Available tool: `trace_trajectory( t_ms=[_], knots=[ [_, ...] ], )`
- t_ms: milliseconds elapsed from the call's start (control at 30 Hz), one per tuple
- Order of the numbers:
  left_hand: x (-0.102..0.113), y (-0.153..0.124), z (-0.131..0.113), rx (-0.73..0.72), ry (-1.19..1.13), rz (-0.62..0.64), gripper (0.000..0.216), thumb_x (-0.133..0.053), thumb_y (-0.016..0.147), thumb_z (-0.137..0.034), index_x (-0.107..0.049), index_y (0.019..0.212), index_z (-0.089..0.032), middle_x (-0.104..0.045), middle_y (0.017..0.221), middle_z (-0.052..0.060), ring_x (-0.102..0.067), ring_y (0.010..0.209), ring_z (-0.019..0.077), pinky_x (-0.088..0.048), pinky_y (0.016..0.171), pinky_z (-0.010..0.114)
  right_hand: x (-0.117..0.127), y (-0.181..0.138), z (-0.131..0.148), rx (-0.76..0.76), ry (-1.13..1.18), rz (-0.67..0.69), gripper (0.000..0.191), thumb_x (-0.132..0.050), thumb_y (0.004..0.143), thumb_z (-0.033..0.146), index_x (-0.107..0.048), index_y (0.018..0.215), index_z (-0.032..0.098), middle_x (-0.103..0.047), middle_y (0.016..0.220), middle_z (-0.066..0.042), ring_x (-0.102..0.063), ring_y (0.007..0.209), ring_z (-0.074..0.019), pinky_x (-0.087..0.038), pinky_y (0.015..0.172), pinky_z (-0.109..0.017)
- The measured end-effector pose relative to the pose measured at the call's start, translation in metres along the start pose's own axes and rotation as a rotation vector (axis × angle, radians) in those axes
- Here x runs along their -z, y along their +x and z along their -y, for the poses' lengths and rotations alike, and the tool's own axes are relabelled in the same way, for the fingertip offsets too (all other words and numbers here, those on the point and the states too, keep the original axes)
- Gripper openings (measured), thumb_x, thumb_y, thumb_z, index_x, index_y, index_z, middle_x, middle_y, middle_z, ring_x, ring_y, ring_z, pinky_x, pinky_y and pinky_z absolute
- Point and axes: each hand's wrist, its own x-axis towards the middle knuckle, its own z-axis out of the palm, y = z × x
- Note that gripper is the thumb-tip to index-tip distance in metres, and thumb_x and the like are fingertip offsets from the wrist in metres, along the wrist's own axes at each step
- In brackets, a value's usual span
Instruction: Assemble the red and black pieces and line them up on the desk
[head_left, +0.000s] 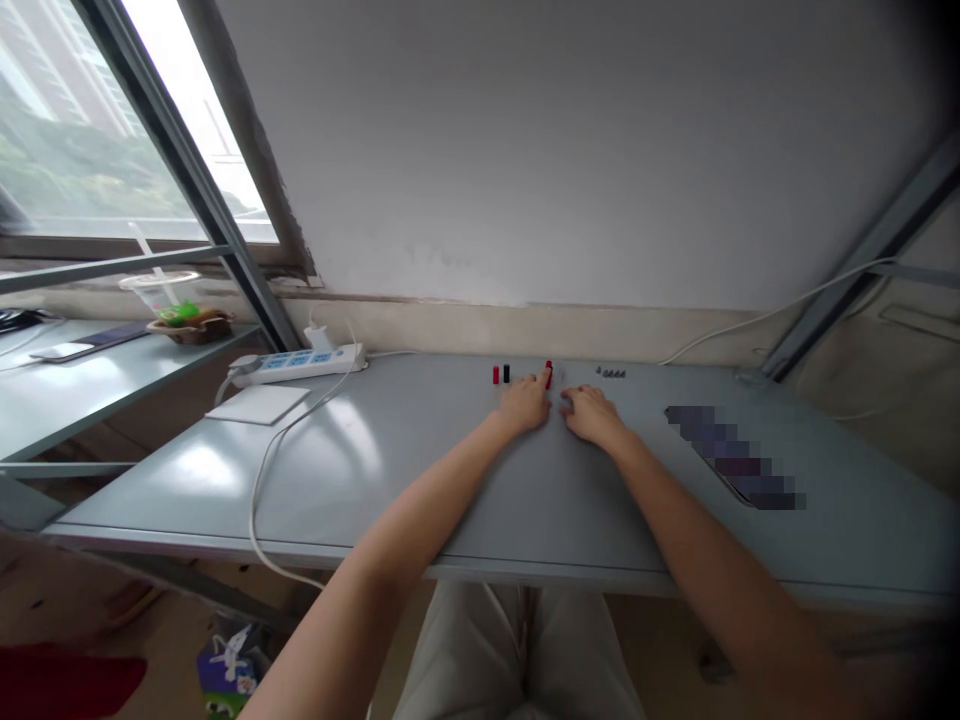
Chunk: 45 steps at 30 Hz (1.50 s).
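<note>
On the grey desk (450,460), my left hand (526,402) reaches to a small red cylinder-like piece (549,368), its forefinger across the piece and its fingers closed round it. Just left of that hand stand another small red piece (496,375) and a small black piece (506,373), side by side. My right hand (592,412) rests close by on the right, fingers bent and apart, with nothing visible in it. Beyond it lie several tiny dark metal parts (615,374) in a row, too small to name.
A white power strip (300,364) with a plug and cable sits at the back left, near a flat white square (257,405). A phone-like slab (731,458), blurred out, lies at right. A plastic cup (161,292) stands on the neighbouring desk.
</note>
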Motion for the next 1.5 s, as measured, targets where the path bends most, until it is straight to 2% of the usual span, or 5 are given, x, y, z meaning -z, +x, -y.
trace_trajectory(
  t_ms=[167, 367, 967, 1300, 1500],
  knots=[
    [-0.008, 0.008, 0.006, -0.006, 0.013, -0.044, 0.047, -0.04, 0.081, -0.017, -0.038, 0.128, -0.02, -0.053, 0.11, 0.014, -0.047, 0.105, 0.0251, -0.035, 0.088, 0.035, -0.006, 0.005, -0.006, 0.011, 0.029, 0.067, 0.04, -0.043, 0.082, 0.033, -0.052, 0.119, 0.02, -0.049, 0.123, -0.013, -0.041, 0.114, -0.0282, -0.033, 0.091, -0.041],
    [-0.009, 0.015, 0.013, 0.035, -0.037, -0.18, 0.022, -0.045, 0.078, -0.016, -0.058, 0.096, -0.015, -0.057, 0.099, 0.012, -0.05, 0.098, 0.0236, -0.037, 0.085, 0.033, -0.018, 0.01, -0.01, 0.034, 0.043, 0.102, 0.049, -0.035, 0.085, 0.04, -0.042, 0.129, 0.02, -0.038, 0.135, -0.01, -0.034, 0.121, -0.028, -0.027, 0.097, -0.042],
    [-0.001, -0.01, 0.031, 0.232, -0.387, -0.262, 0.007, -0.056, 0.069, -0.015, -0.058, 0.075, -0.014, -0.061, 0.074, 0.005, -0.055, 0.072, 0.0134, -0.043, 0.071, 0.027, -0.025, 0.011, -0.003, 0.0, 0.072, 0.023, 0.046, -0.032, 0.086, 0.04, -0.044, 0.127, 0.023, -0.038, 0.135, -0.009, -0.032, 0.121, -0.0291, -0.024, 0.095, -0.05],
    [-0.001, -0.009, 0.032, 0.336, -0.639, -0.281, 0.01, -0.057, 0.068, -0.018, -0.062, 0.075, -0.013, -0.063, 0.074, 0.006, -0.056, 0.069, 0.012, -0.044, 0.066, 0.025, -0.012, 0.011, 0.005, -0.004, 0.39, -0.247, 0.02, -0.04, 0.08, 0.02, -0.053, 0.096, 0.018, -0.06, 0.093, -0.008, -0.055, 0.086, -0.0176, -0.04, 0.076, -0.029],
    [0.005, -0.013, 0.026, 0.41, -0.778, -0.295, 0.011, -0.057, 0.07, -0.021, -0.061, 0.076, -0.013, -0.063, 0.075, 0.006, -0.055, 0.066, 0.0108, -0.044, 0.066, 0.024, -0.012, 0.017, -0.001, -0.083, 0.636, -0.258, 0.016, -0.038, 0.082, 0.024, -0.051, 0.09, 0.019, -0.062, 0.081, -0.006, -0.057, 0.074, -0.0163, -0.041, 0.07, -0.028]
  ],
)
